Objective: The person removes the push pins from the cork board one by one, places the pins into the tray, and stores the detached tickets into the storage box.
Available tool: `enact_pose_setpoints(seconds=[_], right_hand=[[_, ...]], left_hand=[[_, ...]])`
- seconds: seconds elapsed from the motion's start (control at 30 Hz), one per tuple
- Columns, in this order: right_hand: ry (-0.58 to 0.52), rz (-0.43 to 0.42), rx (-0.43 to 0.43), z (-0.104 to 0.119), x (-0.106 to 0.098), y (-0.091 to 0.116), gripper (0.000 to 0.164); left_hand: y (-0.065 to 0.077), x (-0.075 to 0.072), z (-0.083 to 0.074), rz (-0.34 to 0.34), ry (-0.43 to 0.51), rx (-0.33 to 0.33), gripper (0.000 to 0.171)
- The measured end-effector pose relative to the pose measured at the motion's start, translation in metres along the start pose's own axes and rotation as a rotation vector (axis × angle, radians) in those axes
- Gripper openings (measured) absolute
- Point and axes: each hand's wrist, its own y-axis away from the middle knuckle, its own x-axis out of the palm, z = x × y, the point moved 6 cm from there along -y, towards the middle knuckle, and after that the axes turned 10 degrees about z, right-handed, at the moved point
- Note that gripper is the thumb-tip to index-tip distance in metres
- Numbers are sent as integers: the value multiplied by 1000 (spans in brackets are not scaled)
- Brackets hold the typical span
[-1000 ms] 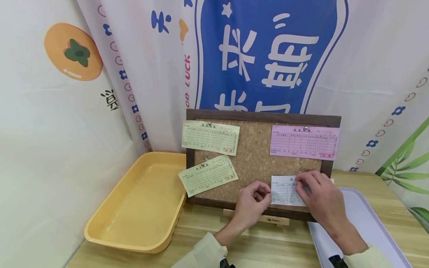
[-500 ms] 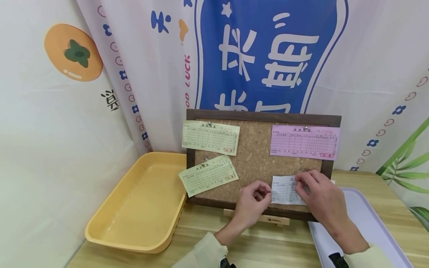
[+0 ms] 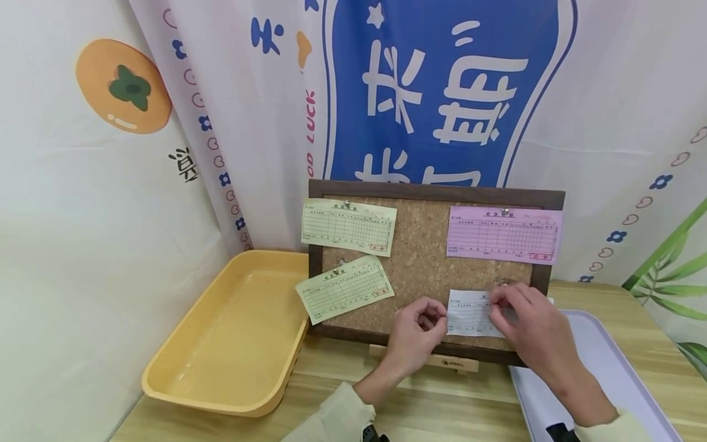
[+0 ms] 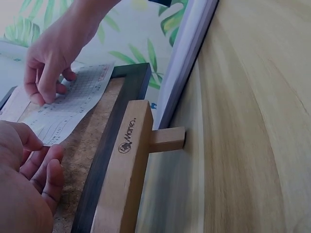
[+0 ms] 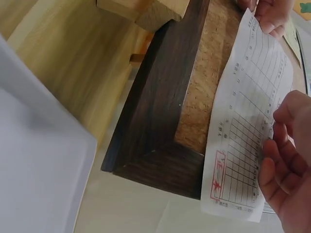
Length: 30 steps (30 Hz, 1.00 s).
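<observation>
A white receipt slip [image 3: 474, 314] lies against the lower right of a framed cork board [image 3: 422, 245]. My left hand [image 3: 418, 336] pinches its left edge between thumb and fingers, as the left wrist view also shows. Near the slip's top middle, my right hand [image 3: 534, 328] has its thumb and forefinger tips together; I cannot tell what small thing they pinch. In the right wrist view the slip's red-stamped end [image 5: 219, 175] overlaps the dark frame [image 5: 160, 162]. Clear pushpins [image 3: 504, 282] show in the cork just above the right hand.
Pinned at the board's left are two green slips [image 3: 348, 228], and a pink slip [image 3: 504, 236] at upper right. A wooden easel ledge [image 3: 453, 363] supports the board. The yellow tray [image 3: 221, 344] stands left, the lilac tray [image 3: 602, 368] right, on the wooden table [image 3: 442, 411].
The left hand keeps its grip on the slip's edge. The right hand's fingertips shift only slightly at the slip's top, and the head view moves a little.
</observation>
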Motion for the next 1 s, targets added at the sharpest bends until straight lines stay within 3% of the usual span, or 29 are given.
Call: enact_pose_setpoints(seconds=[0.37,0.73,1.0], right_hand=[[-38,-14,-8,6,-17,11,12],[-25,25,82,-4,-31,27,22],[-21,34,74,-18,-35,45,12]], left_hand=[[3,-4,-9,41,160,-71,10],[13,-33,-27,47,102,-23,10],[31,-65,-33,7,56,-49,13]])
